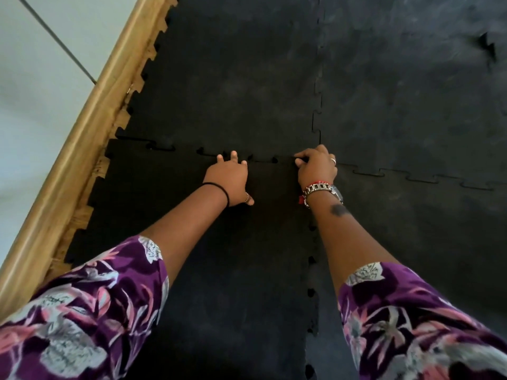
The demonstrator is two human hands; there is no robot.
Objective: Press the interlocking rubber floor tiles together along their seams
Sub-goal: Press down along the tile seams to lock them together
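Head view: both hands work the far edge of the near tile (192,242), where its teeth meet the far tile (233,86). Left hand (229,182) lies flat, fingers spread, pressing by the seam (263,159). Right hand (317,167) is curled, fingertips gripping the tile's far-right corner. Step: seating this seam; gaps show along it. Next, likely: push the corner teeth down, then the open right-hand seam (311,270). Wooden trim (90,119) runs along the floor's left edge.
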